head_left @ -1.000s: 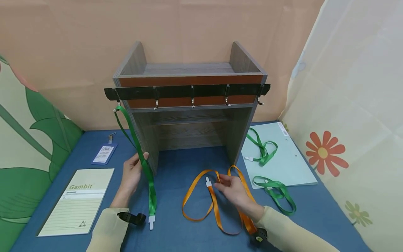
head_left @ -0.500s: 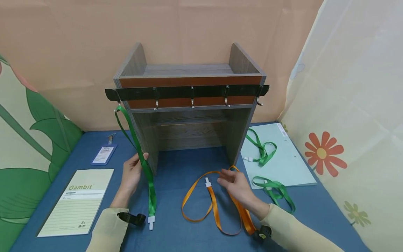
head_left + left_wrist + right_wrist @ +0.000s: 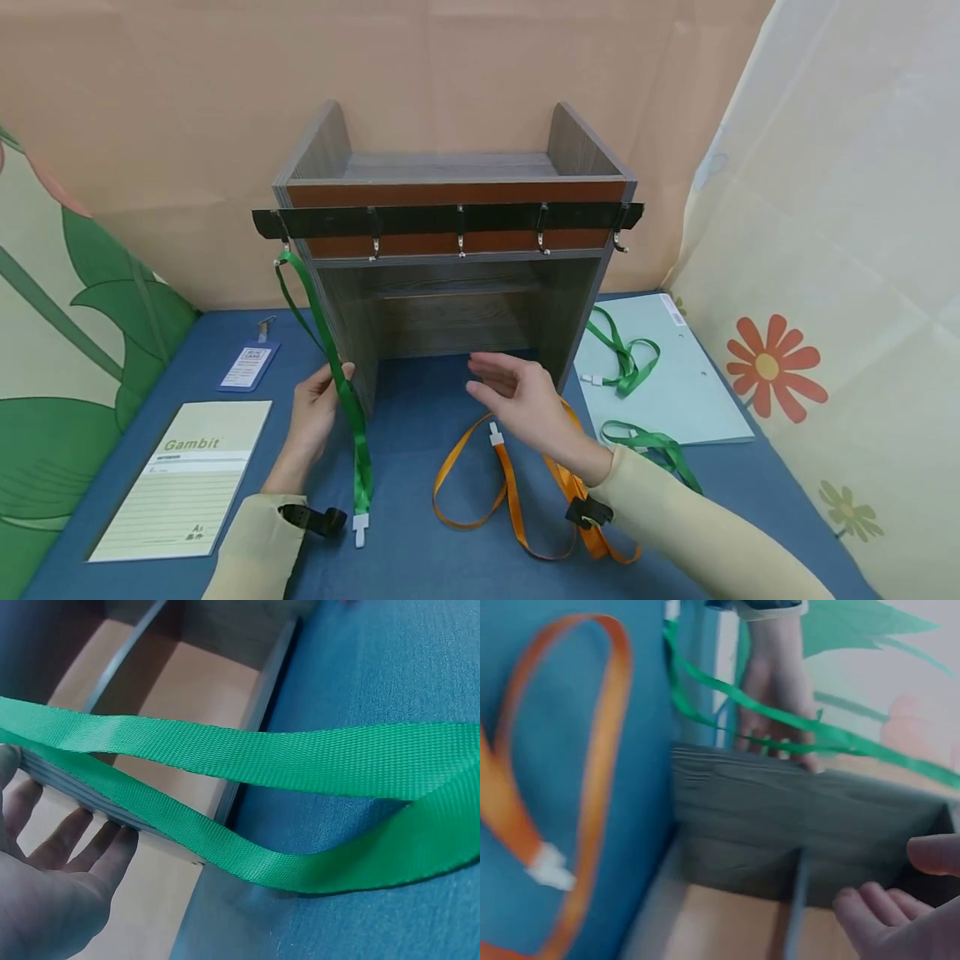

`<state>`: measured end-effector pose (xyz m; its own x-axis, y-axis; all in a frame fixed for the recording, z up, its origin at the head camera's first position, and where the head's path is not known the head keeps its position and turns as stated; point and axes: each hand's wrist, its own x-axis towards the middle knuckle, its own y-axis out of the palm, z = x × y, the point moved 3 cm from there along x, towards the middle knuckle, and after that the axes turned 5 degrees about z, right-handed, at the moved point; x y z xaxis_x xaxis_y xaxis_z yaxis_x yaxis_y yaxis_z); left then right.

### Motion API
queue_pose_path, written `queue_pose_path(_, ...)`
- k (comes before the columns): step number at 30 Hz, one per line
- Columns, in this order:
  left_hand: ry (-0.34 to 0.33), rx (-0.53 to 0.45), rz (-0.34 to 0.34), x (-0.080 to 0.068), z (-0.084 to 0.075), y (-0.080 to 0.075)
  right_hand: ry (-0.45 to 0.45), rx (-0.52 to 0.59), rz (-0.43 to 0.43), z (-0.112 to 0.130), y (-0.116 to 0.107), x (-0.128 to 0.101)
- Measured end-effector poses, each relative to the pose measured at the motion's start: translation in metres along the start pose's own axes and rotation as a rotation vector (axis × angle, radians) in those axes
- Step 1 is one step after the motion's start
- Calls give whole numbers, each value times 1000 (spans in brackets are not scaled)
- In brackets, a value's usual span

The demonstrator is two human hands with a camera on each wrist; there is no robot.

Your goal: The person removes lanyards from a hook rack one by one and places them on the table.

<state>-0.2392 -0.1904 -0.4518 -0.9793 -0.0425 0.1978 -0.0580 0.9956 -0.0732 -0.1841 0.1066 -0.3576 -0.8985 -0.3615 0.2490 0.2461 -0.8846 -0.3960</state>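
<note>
A green lanyard (image 3: 363, 467) with a white clip at its lower end hangs from the leftmost hook of the rack. Behind its strap, my left hand (image 3: 311, 421) rests its fingertips on the side edge of a grey wooden shelf (image 3: 347, 333). The left wrist view shows those fingers (image 3: 109, 859) fairly straight along the panel, with the lanyard (image 3: 330, 761) passing by them. My right hand (image 3: 528, 408) is raised in front of the shelf opening, fingers loosely extended and holding nothing. Below it, an orange lanyard (image 3: 513, 487) lies looped on the blue cloth, partly covered by my right forearm.
Several hooks line the black rack (image 3: 420, 220). At left lie a blue card holder (image 3: 249, 367) and a Gambit notepad (image 3: 187, 483). One green lanyard (image 3: 633, 371) rests on a pale folder (image 3: 690, 400) at right, and another green lanyard (image 3: 660, 450) overlaps its front edge.
My right hand has left the orange lanyard and moved up and left toward the shelf opening. My left hand and the hanging green lanyard have stayed in place.
</note>
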Motion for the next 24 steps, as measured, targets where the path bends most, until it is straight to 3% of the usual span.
queue_pose_path(8, 12, 16, -18, -2, -8, -1, -190, -40, 105, 44, 29, 34)
queue_pose_path(14, 90, 178, -18, -11, -41, 10, -253, -41, 93, 62, 44, 61)
queue_pose_path(17, 111, 251, -22, -13, -47, 13, -273, -36, 77, 69, 51, 77)
queue_pose_path(24, 137, 299, -56, -3, -12, 5, -276, -35, 67, 87, 65, 105)
